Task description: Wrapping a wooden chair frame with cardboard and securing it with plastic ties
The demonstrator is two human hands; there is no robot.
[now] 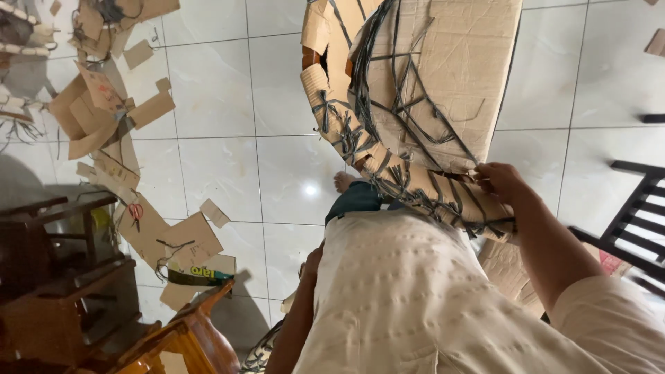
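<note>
A large cardboard structure (443,69), round-edged and bound with dark straps, stands in front of me on the white tile floor (215,90). My right hand (500,181) grips its lower rim where the straps cross. My left hand (313,262) hangs low by my side against my cream shirt, mostly hidden, and I cannot tell if it holds anything. My bare foot (343,181) shows under the structure.
Cardboard scraps (111,104) lie scattered on the tiles at left, with red-handled scissors (136,211) on one piece. Wooden furniture (62,291) stands at bottom left. A dark slatted chair (634,221) is at right.
</note>
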